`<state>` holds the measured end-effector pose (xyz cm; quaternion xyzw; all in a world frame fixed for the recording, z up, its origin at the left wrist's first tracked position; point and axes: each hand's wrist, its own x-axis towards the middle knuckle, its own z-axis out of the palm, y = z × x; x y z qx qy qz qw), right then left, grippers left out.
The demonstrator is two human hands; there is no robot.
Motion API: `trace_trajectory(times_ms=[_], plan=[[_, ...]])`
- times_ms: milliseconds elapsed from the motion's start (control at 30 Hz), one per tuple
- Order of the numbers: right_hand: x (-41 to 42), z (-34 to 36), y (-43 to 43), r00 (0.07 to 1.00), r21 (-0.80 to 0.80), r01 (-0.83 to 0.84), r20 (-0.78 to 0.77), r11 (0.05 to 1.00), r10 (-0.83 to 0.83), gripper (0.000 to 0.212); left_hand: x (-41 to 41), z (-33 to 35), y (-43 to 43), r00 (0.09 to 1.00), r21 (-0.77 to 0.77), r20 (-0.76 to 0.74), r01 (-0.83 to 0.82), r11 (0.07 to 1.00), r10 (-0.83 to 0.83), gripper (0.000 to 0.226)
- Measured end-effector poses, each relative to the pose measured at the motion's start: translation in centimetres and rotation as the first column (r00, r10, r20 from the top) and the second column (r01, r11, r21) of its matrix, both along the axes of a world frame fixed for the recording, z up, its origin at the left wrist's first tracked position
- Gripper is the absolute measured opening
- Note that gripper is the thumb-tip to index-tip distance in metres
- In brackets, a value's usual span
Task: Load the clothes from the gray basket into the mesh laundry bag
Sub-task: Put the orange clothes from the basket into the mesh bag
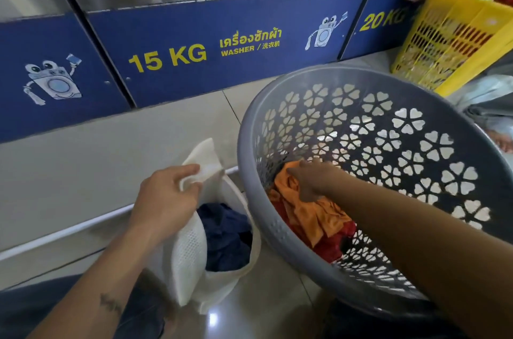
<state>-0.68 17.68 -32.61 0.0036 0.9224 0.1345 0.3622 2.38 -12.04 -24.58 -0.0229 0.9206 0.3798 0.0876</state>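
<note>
Left hand (163,197) clenched on the rim of the white mesh laundry bag (191,255), dark navy clothing (224,238) inside; right hand (311,180) down in the tilted gray perforated plastic basket (243,141), fingers grasping the crumpled orange garment (308,216) lying over red cloth (333,244)

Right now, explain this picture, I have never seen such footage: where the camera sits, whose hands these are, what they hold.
One camera on a person's head looks down at their own bare hands. The left hand pinches open the white mesh laundry bag, a dark blue garment inside. The right hand reaches into the round gray plastic basket onto an orange cloth above red clothes; whether its grip has closed is unclear. Around them: pale tiled floor, blue washer panels.
</note>
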Motion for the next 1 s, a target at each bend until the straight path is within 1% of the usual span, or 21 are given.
trace_trajectory(times_ms=[67, 133, 200, 267, 333, 400, 433, 500, 567, 667, 733, 833, 933, 1000], plan=[[-0.8, -2.2, -0.1, 0.997, -0.026, -0.045, 0.069, 0.999, 0.046, 0.095, -0.5, -0.3, 0.5, 1.0, -0.003, 0.01, -0.006, 1.0, 0.006, 0.036], [-1.0, -4.6, -0.3, 0.99, -0.035, -0.048, 0.13, 0.998, 0.053, 0.112, -0.7, -0.7, 0.9, 0.999, -0.013, 0.03, -0.012, 1.0, 0.012, 0.037], [-0.5, -6.9, -0.2, 0.987, -0.031, -0.015, 0.159, 0.999, 0.02, 0.117, -0.9, -1.0, 1.0, 0.999, -0.029, 0.032, -0.013, 1.0, 0.014, 0.038], [0.1, -8.2, -0.2, 0.991, -0.024, -0.045, 0.127, 0.999, 0.047, 0.108, -0.9, -1.1, 0.9, 1.0, -0.051, 0.021, -0.007, 0.999, 0.008, 0.037], [0.2, -8.0, 0.0, 0.989, -0.029, -0.143, 0.039, 0.989, 0.144, 0.086, -0.9, -1.3, 0.7, 1.0, -0.072, 0.022, -0.003, 0.997, 0.005, 0.037], [-0.4, -7.0, 0.3, 0.972, -0.069, -0.234, -0.04, 0.97, 0.232, 0.062, -0.9, -1.2, 0.6, 1.0, -0.069, 0.031, 0.004, 0.998, -0.002, 0.037], [-0.6, -6.2, 0.4, 0.972, -0.107, -0.232, -0.058, 0.967, 0.227, 0.053, -0.9, -1.1, 0.5, 0.999, -0.067, 0.037, 0.011, 0.998, -0.008, 0.037], [-0.9, -3.6, 0.6, 0.984, -0.193, -0.177, -0.047, 0.965, 0.171, 0.045, -0.8, -0.8, 0.3, 0.999, -0.061, 0.044, 0.017, 0.998, -0.014, 0.037], [-0.6, -0.3, 0.8, 0.99, -0.267, -0.132, -0.087, 0.955, 0.112, 0.034, -0.6, -0.3, 0.0, 0.998, -0.037, 0.054, 0.026, 0.999, -0.024, 0.038], [1.5, 4.7, 1.1, 0.978, -0.399, -0.067, -0.208, 0.915, -0.019, 0.032, 0.1, 0.7, -0.5, 0.996, 0.049, 0.077, 0.029, 0.998, -0.033, 0.035], [3.4, 7.8, 0.9, 0.945, -0.488, -0.086, -0.317, 0.868, -0.085, 0.039, 0.8, 1.6, -0.6, 0.997, 0.133, 0.069, 0.006, 0.991, -0.015, 0.034], [6.3, 11.9, -0.6, 0.851, -0.561, -0.211, -0.508, 0.801, -0.132, 0.048, 2.0, 2.8, -0.9, 0.998, 0.272, 0.065, -0.039, 0.961, 0.022, 0.034], [8.6, 16.0, -3.0, 0.76, -0.532, -0.337, -0.64, 0.777, -0.109, 0.06, 3.6, 4.2, -1.0, 0.995, 0.4, 0.086, -0.072, 0.914, 0.041, 0.035], [10.0, 18.8, -5.0, 0.635, -0.456, -0.456, -0.768, 0.764, -0.08, 0.054, 4.7, 5.3, -1.1, 0.996, 0.466, 0.081, -0.075, 0.881, 0.042, 0.036]])
